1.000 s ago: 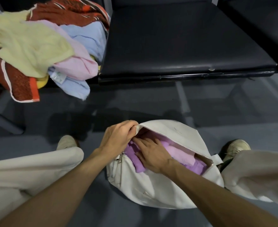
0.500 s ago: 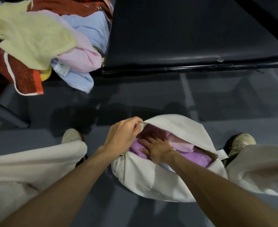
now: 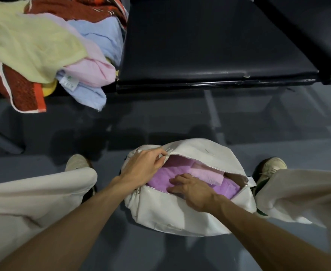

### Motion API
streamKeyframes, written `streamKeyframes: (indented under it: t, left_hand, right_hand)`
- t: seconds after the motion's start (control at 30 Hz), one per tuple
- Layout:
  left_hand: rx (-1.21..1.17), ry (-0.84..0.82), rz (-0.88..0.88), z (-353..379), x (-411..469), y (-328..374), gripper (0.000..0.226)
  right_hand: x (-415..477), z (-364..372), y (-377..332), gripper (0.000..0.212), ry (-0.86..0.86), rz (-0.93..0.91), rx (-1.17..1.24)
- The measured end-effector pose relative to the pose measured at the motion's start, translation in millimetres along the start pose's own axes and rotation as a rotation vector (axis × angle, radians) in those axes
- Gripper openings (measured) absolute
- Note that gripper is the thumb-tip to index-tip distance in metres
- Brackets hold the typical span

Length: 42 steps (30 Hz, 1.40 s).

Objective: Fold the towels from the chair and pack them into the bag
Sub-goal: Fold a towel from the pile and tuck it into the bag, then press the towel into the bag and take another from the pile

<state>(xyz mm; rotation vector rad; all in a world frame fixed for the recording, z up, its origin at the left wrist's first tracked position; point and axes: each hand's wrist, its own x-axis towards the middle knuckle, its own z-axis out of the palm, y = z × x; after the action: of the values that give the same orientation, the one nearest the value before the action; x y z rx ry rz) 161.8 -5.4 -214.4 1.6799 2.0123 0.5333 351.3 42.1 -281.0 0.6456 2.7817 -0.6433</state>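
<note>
1. The left hand (image 3: 143,165) is pinching the upper zipper edge of the white bag (image 3: 180,214). Thumb and fingers are closed on that lip and lifting it, so the mouth is gaping.
2. Just below that pinch, inside the mouth, the right hand (image 3: 193,189) is lying on the purple towel (image 3: 157,179). Its fingers are spread and fairly straight, gripping nothing and apparently pressing the cloth down.
3. A paler pink towel (image 3: 206,173) is sitting folded just past the right fingertips, under the raised lip.
4. Well away from both hands, up and left of the pinch, more towels are lying heaped and unfolded on a chair (image 3: 111,89): a yellow towel (image 3: 33,42), a light pink towel (image 3: 94,65), a blue towel (image 3: 102,34) and a red towel (image 3: 18,87). Several are hanging over the front edge.
5. The towels are looking soft, light and springy, so packed ones will likely be puffing back up; a flat palm suits them better than fingertips.
6. Each one in the heap is probably best taken by two corners of one edge, letting it hang straight for folding.
7. The bag cloth is looking limp, so its lip will probably sag once the pinch lets go.
</note>
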Motion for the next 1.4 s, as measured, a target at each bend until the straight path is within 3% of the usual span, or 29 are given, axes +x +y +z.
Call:
streamKeyframes:
  t: [0.13,0.27,0.43,0.57,0.8,0.93,1.2,1.33,1.4]
  left_hand:
    - [-0.039,-0.049,-0.070,-1.6,1.8,-2.3,0.023]
    - [-0.049,-0.115,-0.097,-14.9,4.6,3.3,0.025]
    - [-0.084,-0.126,-0.032,-53.3,7.4,23.9,0.024]
    - [-0.026,-0.105,0.071,-104.2,8.7,38.4,0.021]
    - [0.059,0.029,0.089,-204.9,5.4,17.0,0.016]
    - [0.024,0.289,-0.022,-230.5,-3.1,-24.2,0.019]
    - [0.072,0.489,-0.277,-257.7,-7.2,-61.8,0.030]
    - [0.063,0.476,-0.329,-261.6,-5.6,-56.5,0.033]
    - [0.007,0.472,-0.347,-264.3,-3.4,-52.2,0.031]
  right_hand:
    - [8.3,-33.7,-12.3,0.037,-0.051,0.069,0.066]
    - [-5.8,-79.8,-13.9,0.057,-0.050,0.185,0.013]
    - [-19.6,-136.3,-19.1,0.038,0.022,0.175,-0.072]
    - [-12.3,-183.9,-33.1,0.039,0.174,0.173,-0.069]
    - [33.0,-251.9,-76.8,0.035,0.340,0.075,-0.027]
    - [77.4,-268.4,-98.8,0.030,0.385,0.049,0.031]
    - [168.7,-274.4,-142.6,0.034,0.484,0.100,0.254]
    - [210.2,-278.8,-155.9,0.052,0.622,0.277,0.682]
    - [224.3,-279.6,-157.2,0.046,0.634,0.352,0.868]
